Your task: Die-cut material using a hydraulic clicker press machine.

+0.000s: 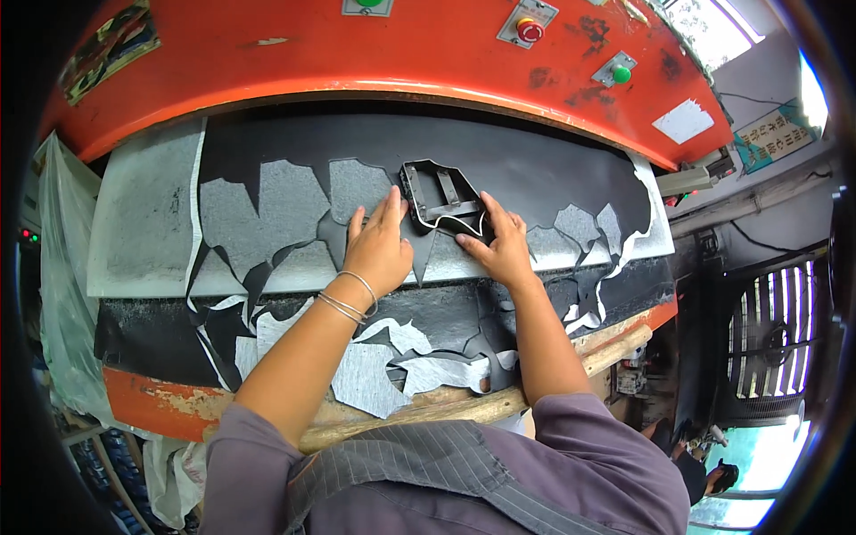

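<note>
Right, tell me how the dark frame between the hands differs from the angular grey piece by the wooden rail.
The frame is hollow with crossbars; the grey piece looks solid and flat. The frame is dark, the grey piece pale. The frame lies between left hand and right hand; the grey piece lies clear of both. Both have angular outlines.

Right of the red button (pixel 530 30), well apart, a cream-and-teal sign (pixel 774 138) hangs by the grey wall (pixel 756 78) — a row of large dark characters runs across it. Small plates carry marks too fine to read: one (pixel 526 10) around the red button, one (pixel 615 61) to its lower right, one (pixel 354 8) to its left.
</note>
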The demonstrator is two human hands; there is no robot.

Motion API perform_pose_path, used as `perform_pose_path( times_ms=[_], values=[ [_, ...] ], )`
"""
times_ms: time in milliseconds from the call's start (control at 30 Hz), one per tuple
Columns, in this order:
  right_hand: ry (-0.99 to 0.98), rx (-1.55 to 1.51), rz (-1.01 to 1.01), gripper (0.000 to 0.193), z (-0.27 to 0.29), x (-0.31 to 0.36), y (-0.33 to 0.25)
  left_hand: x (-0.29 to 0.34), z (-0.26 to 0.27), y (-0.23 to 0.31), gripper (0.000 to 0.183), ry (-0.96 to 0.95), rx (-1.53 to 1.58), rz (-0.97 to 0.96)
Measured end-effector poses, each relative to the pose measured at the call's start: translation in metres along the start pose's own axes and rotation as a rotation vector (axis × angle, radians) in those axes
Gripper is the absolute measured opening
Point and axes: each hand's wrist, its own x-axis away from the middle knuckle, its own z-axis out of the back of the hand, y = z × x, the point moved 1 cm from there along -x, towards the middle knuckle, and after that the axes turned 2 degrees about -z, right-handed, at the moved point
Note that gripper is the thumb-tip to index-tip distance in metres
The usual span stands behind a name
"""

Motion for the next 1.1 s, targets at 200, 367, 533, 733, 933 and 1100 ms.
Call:
perform_pose_path(
  times_ms=[200,367,533,733,933,1100],
  values=[
    [0.048,-0.067,0.052,0.078,0.001,-0.005,0.005,-0.004,0.002,-0.002,0.075,-0.027,-0.023,-0.017],
    [0.055,-0.065,0.078,0.076,-0.002,-0.006,0.004,-0.001,0.002,-0.004,0.077,0.043,-0.12,-0.107],
    [0.156,-0.009,0.096,0.074,-0.002,-0.005,0.003,-0.005,0.009,0.009,0.075,-0.05,-0.046,-0.032],
    [0.224,-0.285,0.016,0.084,0.03,0.001,0.003,0.006,0.022,0.006,0.072,0.145,0.233,0.099],
    [1.094,-0.615,0.164,0.062,0.189,-0.047,0.016,0.014,0.121,0.098,0.013,0.816,-0.072,-0.387],
    [1.213,-0.146,-0.182,0.074,0.249,-0.091,0.067,-0.008,0.153,0.127,0.017,0.631,-0.313,-0.288]
  ],
)
